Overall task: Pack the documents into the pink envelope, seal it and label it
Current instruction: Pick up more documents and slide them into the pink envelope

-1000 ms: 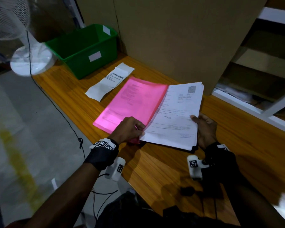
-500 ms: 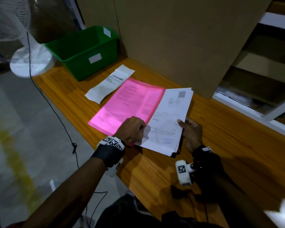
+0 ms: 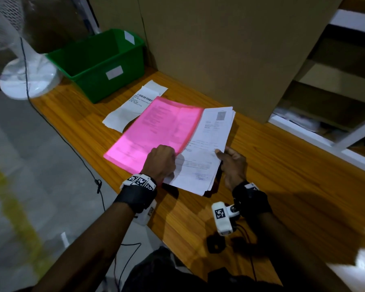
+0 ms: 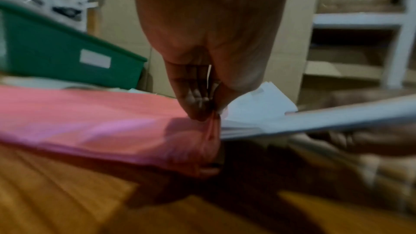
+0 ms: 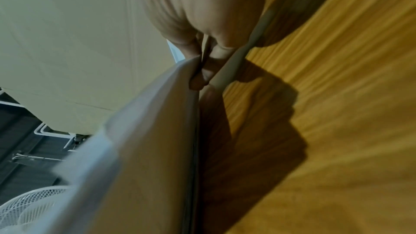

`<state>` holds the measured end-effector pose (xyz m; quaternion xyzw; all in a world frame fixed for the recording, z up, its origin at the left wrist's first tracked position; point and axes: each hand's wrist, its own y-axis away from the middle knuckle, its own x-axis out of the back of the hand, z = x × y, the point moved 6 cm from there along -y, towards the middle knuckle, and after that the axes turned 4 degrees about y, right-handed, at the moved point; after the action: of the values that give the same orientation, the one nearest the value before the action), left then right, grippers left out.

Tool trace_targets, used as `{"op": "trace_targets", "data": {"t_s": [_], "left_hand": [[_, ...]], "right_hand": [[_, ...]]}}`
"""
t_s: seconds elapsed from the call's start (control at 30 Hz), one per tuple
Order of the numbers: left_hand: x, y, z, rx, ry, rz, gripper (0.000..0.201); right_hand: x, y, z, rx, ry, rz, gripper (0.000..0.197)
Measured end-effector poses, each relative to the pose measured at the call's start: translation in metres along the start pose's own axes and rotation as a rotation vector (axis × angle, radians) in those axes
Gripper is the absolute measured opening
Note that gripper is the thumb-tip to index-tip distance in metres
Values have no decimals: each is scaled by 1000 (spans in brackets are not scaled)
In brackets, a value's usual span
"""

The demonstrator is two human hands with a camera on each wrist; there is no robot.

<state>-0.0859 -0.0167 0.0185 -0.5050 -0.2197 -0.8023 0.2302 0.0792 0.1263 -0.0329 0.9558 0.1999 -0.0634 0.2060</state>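
Note:
A translucent pink envelope (image 3: 154, 131) lies on the wooden table (image 3: 282, 169), its open edge facing right. My left hand (image 3: 161, 162) pinches the upper layer of that edge (image 4: 209, 122) at the near corner and lifts it. A stack of white documents (image 3: 207, 148) sits partly inside the envelope, with printed text showing through the pink. My right hand (image 3: 233, 163) grips the stack's right edge (image 5: 157, 113), thumb on top. A white label with a barcode (image 3: 135, 106) lies behind the envelope, partly under it.
A green plastic bin (image 3: 101, 62) stands at the table's back left, next to a white fan base (image 3: 27, 79) with a black cable. A large cardboard box (image 3: 219, 45) rises right behind the papers. Shelving (image 3: 335, 85) is at the right.
The stack of documents has slid left, deeper into the pink envelope, pushed by my right hand. My left hand has kept its pinch on the envelope's open edge.

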Motion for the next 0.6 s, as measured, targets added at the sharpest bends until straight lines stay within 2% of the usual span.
{"op": "trace_targets", "data": {"t_s": [0.1,0.17,0.27,0.37,0.6], "left_hand": [[4,-1,0,-37,175,28,30],[8,-2,4,-79,225,58,27],[14,-5,1,-99,286,102,27],[13,-8,-3,-81,325,90,23],[7,-11,7,-77,480,12,18]], "right_hand": [[-9,1,4,-1,2,29,26],[-17,2,6,-3,10,15,27],[-25,6,2,-29,99,-132,27],[-17,9,-5,-92,186,-256,25],[-40,14,-6,-103,186,-161,23]]}}
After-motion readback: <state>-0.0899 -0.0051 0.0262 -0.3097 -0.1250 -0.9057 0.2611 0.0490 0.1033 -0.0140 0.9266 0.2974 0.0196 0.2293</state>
